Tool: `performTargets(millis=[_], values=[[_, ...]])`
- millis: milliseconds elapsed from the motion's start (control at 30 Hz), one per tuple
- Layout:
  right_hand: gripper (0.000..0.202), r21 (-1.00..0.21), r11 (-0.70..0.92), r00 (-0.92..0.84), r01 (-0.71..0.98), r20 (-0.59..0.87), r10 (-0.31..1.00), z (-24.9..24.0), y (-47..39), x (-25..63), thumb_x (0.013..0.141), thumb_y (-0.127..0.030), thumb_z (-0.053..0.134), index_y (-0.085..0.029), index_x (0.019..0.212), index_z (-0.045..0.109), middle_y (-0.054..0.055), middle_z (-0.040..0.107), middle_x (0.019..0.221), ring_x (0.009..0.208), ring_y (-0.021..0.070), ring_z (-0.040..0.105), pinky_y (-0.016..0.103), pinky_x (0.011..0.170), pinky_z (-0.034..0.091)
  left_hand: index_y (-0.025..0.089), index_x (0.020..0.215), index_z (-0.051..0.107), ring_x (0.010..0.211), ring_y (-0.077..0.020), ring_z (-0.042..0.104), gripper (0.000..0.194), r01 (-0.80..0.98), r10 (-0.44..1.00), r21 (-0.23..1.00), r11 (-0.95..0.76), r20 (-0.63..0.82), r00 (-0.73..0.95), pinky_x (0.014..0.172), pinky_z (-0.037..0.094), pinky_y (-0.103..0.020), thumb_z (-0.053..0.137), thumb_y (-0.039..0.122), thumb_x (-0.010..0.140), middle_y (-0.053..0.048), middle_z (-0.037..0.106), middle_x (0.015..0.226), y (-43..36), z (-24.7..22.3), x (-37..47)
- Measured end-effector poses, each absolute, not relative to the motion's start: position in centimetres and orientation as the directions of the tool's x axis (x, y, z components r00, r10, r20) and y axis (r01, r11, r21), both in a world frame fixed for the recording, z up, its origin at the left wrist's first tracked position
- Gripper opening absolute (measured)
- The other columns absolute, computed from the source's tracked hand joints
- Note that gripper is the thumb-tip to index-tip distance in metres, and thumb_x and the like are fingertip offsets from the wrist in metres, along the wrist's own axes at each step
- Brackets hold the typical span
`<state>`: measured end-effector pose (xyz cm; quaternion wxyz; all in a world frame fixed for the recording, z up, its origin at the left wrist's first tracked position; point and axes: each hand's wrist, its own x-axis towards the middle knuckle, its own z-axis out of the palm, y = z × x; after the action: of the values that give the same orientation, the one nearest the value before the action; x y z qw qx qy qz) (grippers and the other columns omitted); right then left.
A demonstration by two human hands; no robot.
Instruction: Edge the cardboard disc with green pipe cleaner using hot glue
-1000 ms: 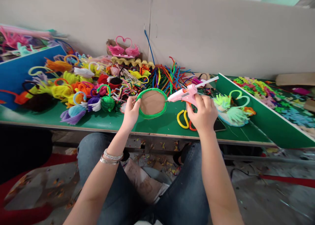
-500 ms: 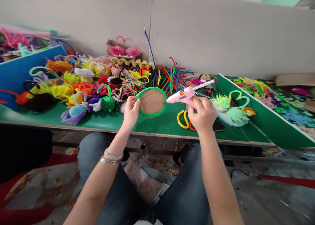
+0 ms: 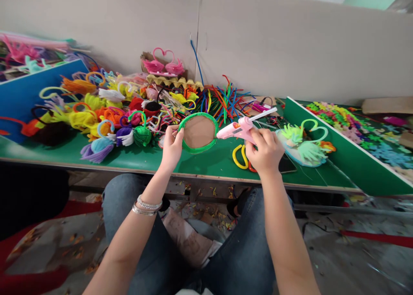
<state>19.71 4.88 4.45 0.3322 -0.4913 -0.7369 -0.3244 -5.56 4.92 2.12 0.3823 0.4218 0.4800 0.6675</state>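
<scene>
From my remote feed I can read no text; the mark (image 3: 232, 132) on the pink glue gun (image 3: 242, 133) is too small.

- Glue gun (image 3: 237, 129): grip mostly hidden by right hand (image 3: 266, 150)
- Blue board (image 3: 19, 101): cut off at nine o'clock
- Floor scraps (image 3: 79, 239), eight o'clock: too small to tell

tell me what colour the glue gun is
The glue gun is light pink; it shows best in the head view.
</scene>
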Motion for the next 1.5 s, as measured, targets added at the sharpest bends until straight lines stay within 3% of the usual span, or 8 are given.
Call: performTargets(millis=[133, 267, 433, 833, 1033, 1500], values=[[0.027, 0.183, 0.338, -0.336, 0.923, 0.809, 0.482, 4.5, 4.9, 19.5, 0.081, -0.022, 0.048, -0.017, 0.102, 0.066, 0.009, 0.063, 0.084, 0.074, 0.0201, 0.055, 0.031, 0.066, 0.043, 0.020, 0.085, 0.049, 0.053, -0.0073, 0.038, 0.003, -0.113, 0.917, 0.963, -0.247, 0.194, -0.348, 0.050, 0.033, -0.016, 0.050, 0.023, 0.084, 0.003, 0.047, 0.066, 4.9, 2.2, -5.5], [0.031, 0.191, 0.334, -0.341, 0.923, 0.808, 0.480, 4.6, 4.9, 19.4, 0.082, -0.034, 0.053, -0.014, 0.104, 0.063, 0.010, 0.062, 0.086, 0.078, 0.0215, 0.057, 0.031, 0.067, 0.044, 0.020, 0.084, 0.049, 0.052, -0.0071, 0.037, 0.002, -0.127, 0.920, 0.962, -0.243, 0.187, -0.344, 0.049, 0.032, -0.016, 0.050, 0.021, 0.084, 0.004, 0.046, 0.065, 4.8, 2.4, -5.4], [0.037, 0.170, 0.372, -0.360, 0.912, 0.766, 0.533, 4.5, 5.0, 19.1, 0.084, -0.043, 0.052, -0.014, 0.105, 0.061, 0.010, 0.063, 0.088, 0.081, 0.0219, 0.058, 0.031, 0.069, 0.046, 0.020, 0.085, 0.049, 0.051, -0.0068, 0.036, 0.002, -0.123, 0.921, 0.960, -0.253, 0.200, -0.334, 0.049, 0.031, -0.016, 0.050, 0.020, 0.084, 0.004, 0.046, 0.065, 4.7, 2.4, -5.2], [0.031, 0.188, 0.456, -0.437, 0.870, 0.724, 0.534, 3.9, 4.9, 18.3, 0.086, -0.035, 0.050, -0.016, 0.107, 0.062, 0.009, 0.063, 0.092, 0.081, 0.0211, 0.059, 0.032, 0.072, 0.047, 0.021, 0.084, 0.048, 0.050, -0.0071, 0.036, 0.004, -0.100, 0.925, 0.959, -0.267, 0.226, -0.304, 0.046, 0.029, -0.016, 0.050, 0.023, 0.084, 0.005, 0.043, 0.062, 4.9, 1.9, -5.3], [0.027, 0.208, 0.434, -0.433, 0.877, 0.732, 0.525, 4.2, 4.8, 18.5, 0.085, -0.029, 0.051, -0.016, 0.105, 0.063, 0.009, 0.064, 0.090, 0.077, 0.0200, 0.058, 0.031, 0.065, 0.046, 0.020, 0.084, 0.048, 0.049, -0.0072, 0.034, 0.002, -0.086, 0.920, 0.957, -0.276, 0.237, -0.312, 0.047, 0.030, -0.016, 0.050, 0.020, 0.083, 0.005, 0.043, 0.061, 4.8, 2.1, -5.3], [0.030, 0.096, 0.360, -0.317, 0.928, 0.713, 0.626, 4.8, 4.9, 19.6, 0.082, -0.023, 0.046, -0.020, 0.105, 0.065, 0.009, 0.062, 0.090, 0.080, 0.0225, 0.056, 0.034, 0.070, 0.045, 0.021, 0.084, 0.050, 0.052, -0.0080, 0.040, 0.004, -0.103, 0.919, 0.965, -0.243, 0.195, -0.341, 0.050, 0.033, -0.017, 0.053, 0.023, 0.082, 0.003, 0.047, 0.064, 4.7, 2.4, -5.5]])
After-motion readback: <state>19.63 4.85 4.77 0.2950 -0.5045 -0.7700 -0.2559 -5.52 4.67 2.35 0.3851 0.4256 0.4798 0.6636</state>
